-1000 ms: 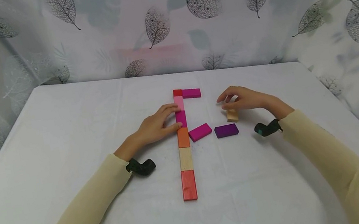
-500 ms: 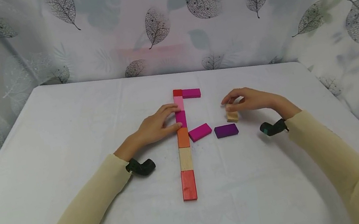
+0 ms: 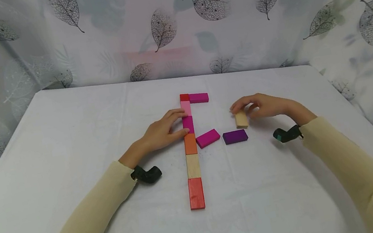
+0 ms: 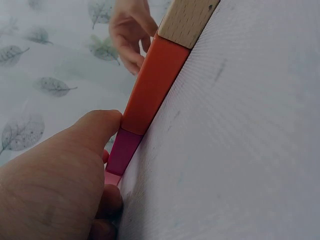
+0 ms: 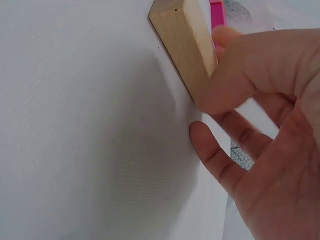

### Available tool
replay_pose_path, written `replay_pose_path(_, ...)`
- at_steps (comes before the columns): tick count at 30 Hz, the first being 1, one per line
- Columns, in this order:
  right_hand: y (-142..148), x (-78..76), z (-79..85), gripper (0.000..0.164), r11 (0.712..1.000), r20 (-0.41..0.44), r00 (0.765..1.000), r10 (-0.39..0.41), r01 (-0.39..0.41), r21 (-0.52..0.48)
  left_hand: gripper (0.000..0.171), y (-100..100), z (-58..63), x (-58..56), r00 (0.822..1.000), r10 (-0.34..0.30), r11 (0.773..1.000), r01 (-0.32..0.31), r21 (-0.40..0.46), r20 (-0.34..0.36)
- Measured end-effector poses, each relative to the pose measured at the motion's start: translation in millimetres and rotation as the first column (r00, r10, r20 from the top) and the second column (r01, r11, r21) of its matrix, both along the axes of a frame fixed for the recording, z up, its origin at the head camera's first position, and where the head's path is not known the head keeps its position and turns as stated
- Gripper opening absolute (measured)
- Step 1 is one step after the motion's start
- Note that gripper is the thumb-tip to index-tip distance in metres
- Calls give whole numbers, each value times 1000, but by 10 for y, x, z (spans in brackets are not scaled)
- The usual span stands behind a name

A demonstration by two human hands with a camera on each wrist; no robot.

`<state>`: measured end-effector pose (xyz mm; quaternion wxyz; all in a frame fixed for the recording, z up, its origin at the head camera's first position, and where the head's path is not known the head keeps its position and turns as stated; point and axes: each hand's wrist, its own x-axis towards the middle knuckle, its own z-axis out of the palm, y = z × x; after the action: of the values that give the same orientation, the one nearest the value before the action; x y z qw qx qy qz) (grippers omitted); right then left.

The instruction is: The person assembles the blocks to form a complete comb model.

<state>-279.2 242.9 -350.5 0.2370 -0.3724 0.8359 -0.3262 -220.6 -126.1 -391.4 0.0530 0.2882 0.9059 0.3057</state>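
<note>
On the white table lies a straight row of coloured blocks, seen in the head view: a red block [image 3: 196, 193], a plain wood block [image 3: 193, 166], an orange block [image 3: 190, 144], a magenta block [image 3: 188, 124], a light pink block [image 3: 186, 108] and a red end block [image 3: 185, 97]. My left hand [image 3: 159, 133] rests against the row's left side, thumb by the magenta block, a fingertip on the light pink one. With thumb and index finger, my right hand [image 3: 267, 105] pinches the far end of a loose wooden block [image 3: 241, 121]; its other fingers [image 5: 215, 157] are apart from the block.
A magenta block [image 3: 199, 98] extends right from the row's far end. Nearer, another magenta block [image 3: 208, 138] slants beside the orange one, and a purple block [image 3: 235, 137] lies in front of the loose wooden block. A leaf-print curtain [image 3: 163, 29] hangs behind the table [image 3: 95, 107].
My right hand has shifted right and slightly nearer. Its thumb has moved from over the wooden block to its right side, baring more of the top. The left hand stays still.
</note>
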Motion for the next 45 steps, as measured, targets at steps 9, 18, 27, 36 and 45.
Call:
replay_pose_path(9,7,9,-30,37,997,-2,998,64,-64,-32,57,-2,-14,-4,1000,3,1000,-3,3,1)
replay_pose_path(18,-47,28,-28,37,1000,-38,999,-2,3,18,57,9,4,-4,1000,6,1000,-6,-6,8)
replay_pose_path(27,-87,56,-20,37,999,-79,997,-22,25,26,57,10,1,-8,1000,-1,1000,1,-5,-3)
replay_pose_path(36,-118,66,-80,39,999,-93,995,-40,39,-9,57,0,-41,-12,1000,-3,1000,3,12,1)
replay_pose_path(45,-169,126,-18,36,999,-97,994,-54,54,0,56,4,-22,-8,1000,-1,1000,1,8,1)
